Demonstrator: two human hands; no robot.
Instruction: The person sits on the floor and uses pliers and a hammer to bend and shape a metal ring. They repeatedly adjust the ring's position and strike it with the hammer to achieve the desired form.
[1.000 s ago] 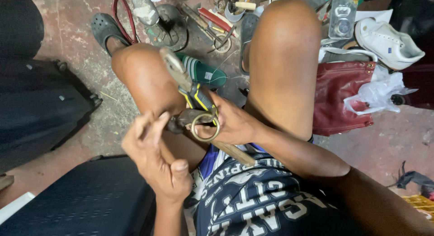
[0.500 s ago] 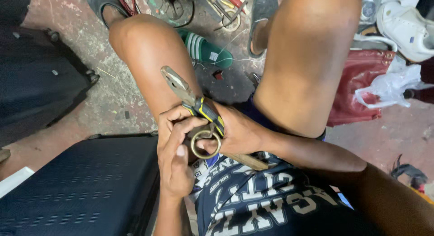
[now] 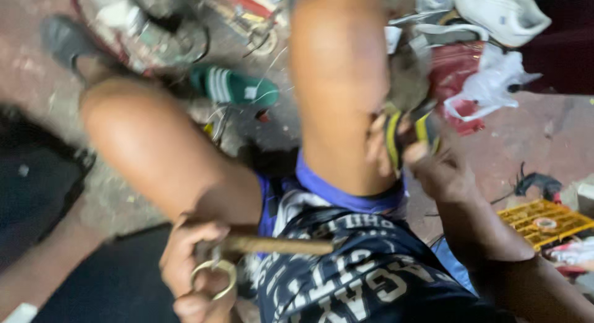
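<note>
I sit with bare knees over a littered floor, and the picture is blurred. My left hand (image 3: 192, 267) at the bottom left is closed around a brown wooden stick (image 3: 278, 244), which lies across my lap. A metal ring (image 3: 213, 279) hangs at the fingers. My right hand (image 3: 433, 168) is at the outer side of my right knee and grips pliers with yellow and black handles (image 3: 402, 134). The pliers' jaws are lost in the blur above the hand.
A green sandal (image 3: 232, 88) lies on the floor between my knees. A red bag (image 3: 451, 69), a white plastic bag (image 3: 495, 81) and a white shoe (image 3: 501, 13) lie at the upper right. A yellow crate (image 3: 544, 221) is at the right, a dark seat (image 3: 105, 286) at the lower left.
My right hand has pulled away from the ring and swung right past my knee with the pliers. My left hand stays low with the stick and ring.
</note>
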